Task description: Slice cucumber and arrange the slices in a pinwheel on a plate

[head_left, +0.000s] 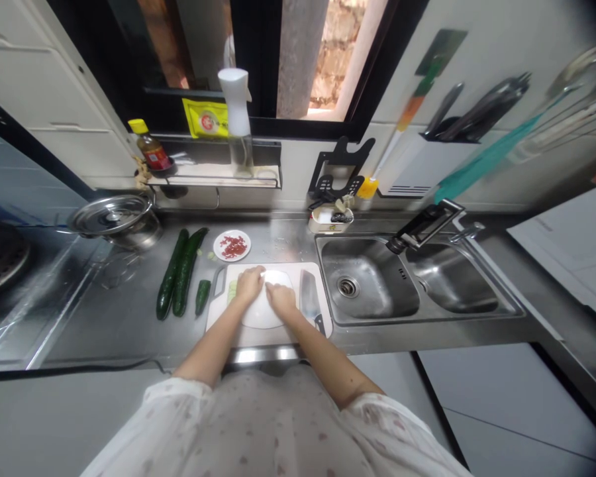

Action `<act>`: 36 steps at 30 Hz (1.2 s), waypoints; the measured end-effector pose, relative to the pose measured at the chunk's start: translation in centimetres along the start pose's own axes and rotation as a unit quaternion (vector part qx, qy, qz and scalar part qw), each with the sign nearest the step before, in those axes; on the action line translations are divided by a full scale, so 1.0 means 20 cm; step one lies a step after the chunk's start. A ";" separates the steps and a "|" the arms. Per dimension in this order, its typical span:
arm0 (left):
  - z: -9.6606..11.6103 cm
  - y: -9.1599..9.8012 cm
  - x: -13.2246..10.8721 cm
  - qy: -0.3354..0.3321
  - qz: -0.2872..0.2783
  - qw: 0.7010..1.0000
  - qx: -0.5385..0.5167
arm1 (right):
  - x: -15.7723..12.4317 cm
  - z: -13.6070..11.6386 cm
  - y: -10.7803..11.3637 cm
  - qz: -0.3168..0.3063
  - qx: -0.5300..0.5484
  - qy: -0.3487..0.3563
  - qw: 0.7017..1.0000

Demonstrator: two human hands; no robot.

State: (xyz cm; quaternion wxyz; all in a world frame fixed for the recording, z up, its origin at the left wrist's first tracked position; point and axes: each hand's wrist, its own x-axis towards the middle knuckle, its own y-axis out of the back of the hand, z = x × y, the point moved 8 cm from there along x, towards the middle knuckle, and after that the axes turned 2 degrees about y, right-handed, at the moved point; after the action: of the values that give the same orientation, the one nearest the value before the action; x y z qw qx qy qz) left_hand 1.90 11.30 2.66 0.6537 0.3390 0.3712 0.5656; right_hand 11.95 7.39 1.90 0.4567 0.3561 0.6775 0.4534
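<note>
A white plate [263, 317] lies on a light cutting board [238, 270] in front of me. Both of my hands are over this plate, close together. My left hand [249, 285] has its fingers curled inward above the plate's left part. My right hand [281, 301] is bent the same way on the right. Whatever their fingertips hold is too small to make out. Pale green cucumber slices [232, 289] lie on the board beside my left hand. To the right of the plate rests a knife [308, 295] with a wide blade and dark handle.
Two whole cucumbers [183, 271] and a cut cucumber piece [202, 297] lie left of the board. Behind it stands a small plate [247, 245] of red bits [233, 247]. A lidded steel pot [124, 222] is at the left, a double sink [377, 311] at the right.
</note>
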 end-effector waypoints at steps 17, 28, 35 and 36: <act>-0.02 0.00 0.00 -0.048 0.015 0.998 0.033 | 0.02 0.02 -0.01 0.010 0.003 -0.009 1.000; 0.00 0.01 -0.01 -0.052 0.001 0.994 0.092 | 0.03 0.01 -0.02 0.007 0.000 -0.017 1.000; 0.01 0.01 -0.03 -0.041 -0.005 0.991 0.126 | 0.03 0.01 -0.02 0.018 -0.003 -0.007 1.000; 0.01 0.01 -0.04 -0.037 -0.006 0.991 0.128 | 0.03 0.01 -0.02 0.018 -0.003 -0.007 1.000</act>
State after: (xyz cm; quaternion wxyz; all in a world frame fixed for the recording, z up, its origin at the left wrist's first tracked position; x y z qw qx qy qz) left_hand 1.92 10.57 3.06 0.6216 0.4381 0.4184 0.4967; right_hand 11.95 7.93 1.31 0.4540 0.3701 0.6667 0.4609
